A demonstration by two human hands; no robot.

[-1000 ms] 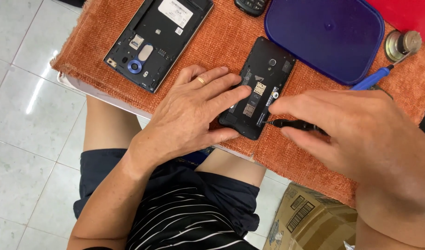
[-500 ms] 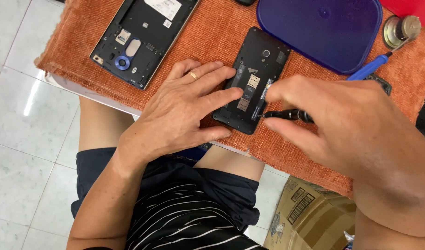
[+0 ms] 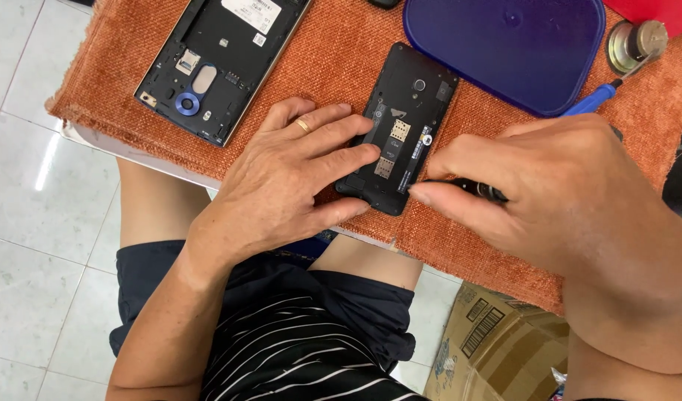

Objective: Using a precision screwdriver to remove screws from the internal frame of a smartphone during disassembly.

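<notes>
L hand [image 3: 281,178] pins open phone [image 3: 400,126]; R hand [image 3: 571,215] grips screwdriver [image 3: 478,190].

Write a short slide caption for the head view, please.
Left hand steadies an opened black phone on orange cloth; right hand applies a dark tool.

Brown cardboard box [image 3: 489,345] on floor btm right; white label [image 3: 252,10] on top-left phone.

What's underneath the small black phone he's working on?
The small black phone lies on an orange woven cloth. The left hand covers its lower left edge; whatever lies beneath the cloth there is hidden.
</notes>
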